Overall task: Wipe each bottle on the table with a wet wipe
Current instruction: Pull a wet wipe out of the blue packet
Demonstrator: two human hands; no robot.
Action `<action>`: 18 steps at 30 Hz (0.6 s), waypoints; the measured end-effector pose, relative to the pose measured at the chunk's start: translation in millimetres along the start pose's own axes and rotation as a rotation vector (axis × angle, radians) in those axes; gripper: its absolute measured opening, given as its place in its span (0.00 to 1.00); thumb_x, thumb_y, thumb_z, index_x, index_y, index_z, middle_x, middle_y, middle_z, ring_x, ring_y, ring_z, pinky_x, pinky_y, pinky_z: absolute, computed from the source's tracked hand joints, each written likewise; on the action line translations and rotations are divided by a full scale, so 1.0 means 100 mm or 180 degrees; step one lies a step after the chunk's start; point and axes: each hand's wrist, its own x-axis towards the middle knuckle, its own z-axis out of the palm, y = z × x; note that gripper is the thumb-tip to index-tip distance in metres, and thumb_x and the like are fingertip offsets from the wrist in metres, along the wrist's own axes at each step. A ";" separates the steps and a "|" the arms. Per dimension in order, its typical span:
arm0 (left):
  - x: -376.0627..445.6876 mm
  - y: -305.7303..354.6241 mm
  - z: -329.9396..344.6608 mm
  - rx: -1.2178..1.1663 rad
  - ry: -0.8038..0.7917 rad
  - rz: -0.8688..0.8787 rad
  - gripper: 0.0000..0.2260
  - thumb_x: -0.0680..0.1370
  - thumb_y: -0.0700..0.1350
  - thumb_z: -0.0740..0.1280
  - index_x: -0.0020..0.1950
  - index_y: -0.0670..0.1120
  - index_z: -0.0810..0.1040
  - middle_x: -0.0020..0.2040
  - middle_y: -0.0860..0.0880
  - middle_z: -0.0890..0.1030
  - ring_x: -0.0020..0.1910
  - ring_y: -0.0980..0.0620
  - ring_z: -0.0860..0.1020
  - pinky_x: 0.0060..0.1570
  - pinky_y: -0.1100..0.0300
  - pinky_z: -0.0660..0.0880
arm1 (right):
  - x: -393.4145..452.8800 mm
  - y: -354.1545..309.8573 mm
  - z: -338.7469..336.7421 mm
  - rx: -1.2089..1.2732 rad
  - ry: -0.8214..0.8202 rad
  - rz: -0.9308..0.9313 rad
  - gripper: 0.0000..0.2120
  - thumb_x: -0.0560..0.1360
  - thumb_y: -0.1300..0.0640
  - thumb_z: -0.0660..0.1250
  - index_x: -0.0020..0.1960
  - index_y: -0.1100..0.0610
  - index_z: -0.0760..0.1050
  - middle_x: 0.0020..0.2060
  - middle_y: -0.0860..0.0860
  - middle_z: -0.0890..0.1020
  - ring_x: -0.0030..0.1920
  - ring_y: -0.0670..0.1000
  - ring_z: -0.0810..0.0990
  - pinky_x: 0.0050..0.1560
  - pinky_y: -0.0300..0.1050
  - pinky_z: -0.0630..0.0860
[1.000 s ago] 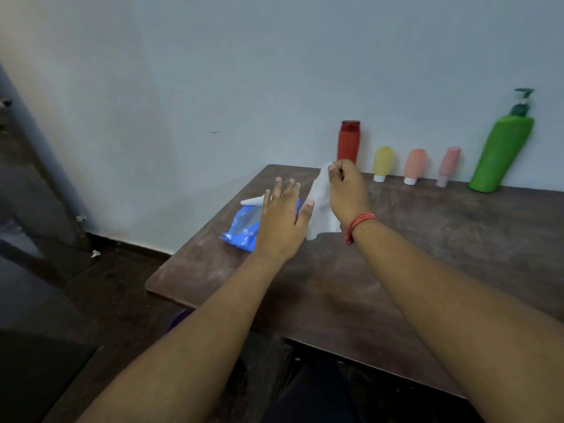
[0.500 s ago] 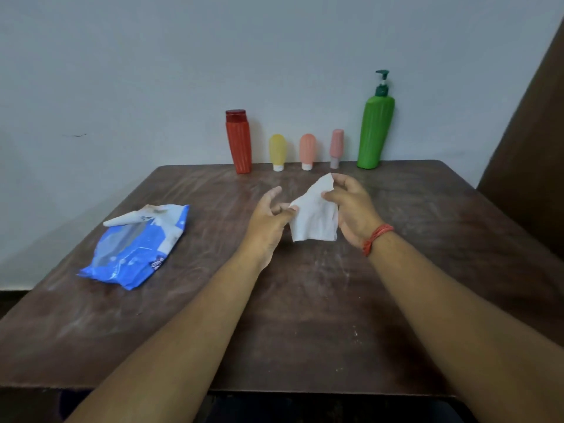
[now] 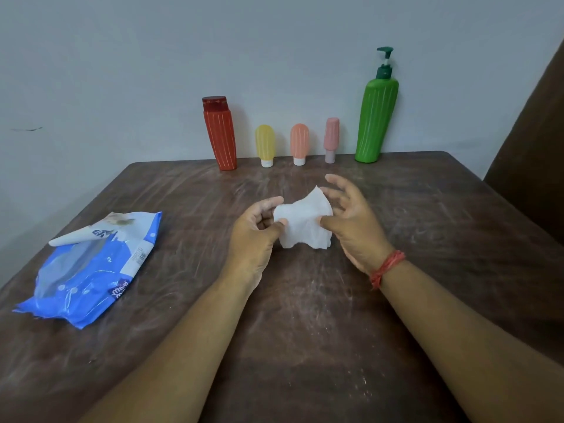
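Observation:
A white wet wipe (image 3: 303,222) is held above the middle of the brown table (image 3: 427,239) between both hands. My left hand (image 3: 254,236) pinches its left edge with thumb and fingers. My right hand (image 3: 351,221) grips its right side with the thumb, the other fingers spread. Along the far edge by the wall stand a red bottle (image 3: 220,134), a small yellow bottle (image 3: 265,145), a small orange bottle (image 3: 299,143), a small pink bottle (image 3: 331,139) and a tall green pump bottle (image 3: 377,117). Both hands are well short of the bottles.
A blue wet-wipe pack (image 3: 91,267) lies at the table's left side with its flap peeled up. A grey wall runs behind the bottles. A dark brown panel (image 3: 534,148) stands at the right edge of view.
The view swung from the table's left corner to its middle. Both hands left the pack with the wipe. My left hand has taken hold of the wipe, now more bunched.

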 end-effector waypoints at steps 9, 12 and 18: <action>0.00 -0.01 0.01 0.0417 0.0298 0.0475 0.18 0.79 0.38 0.71 0.60 0.61 0.77 0.52 0.54 0.83 0.51 0.56 0.82 0.50 0.56 0.83 | -0.01 0.01 0.07 -0.0907 0.0138 -0.0433 0.20 0.75 0.70 0.68 0.61 0.51 0.76 0.62 0.50 0.78 0.60 0.44 0.79 0.63 0.49 0.77; 0.01 -0.02 0.00 0.0794 0.0358 0.0658 0.19 0.80 0.41 0.70 0.68 0.55 0.75 0.52 0.54 0.81 0.52 0.56 0.81 0.50 0.57 0.81 | -0.02 0.00 0.10 -0.1300 0.0256 -0.0578 0.16 0.76 0.67 0.69 0.62 0.55 0.78 0.58 0.47 0.78 0.57 0.43 0.80 0.60 0.44 0.79; 0.02 0.00 -0.02 0.1487 0.0517 0.1059 0.09 0.80 0.45 0.70 0.47 0.60 0.77 0.50 0.58 0.76 0.50 0.69 0.74 0.46 0.77 0.70 | -0.05 -0.04 0.07 -0.1860 0.0472 -0.0778 0.08 0.79 0.60 0.66 0.55 0.53 0.81 0.51 0.45 0.79 0.50 0.44 0.79 0.51 0.37 0.77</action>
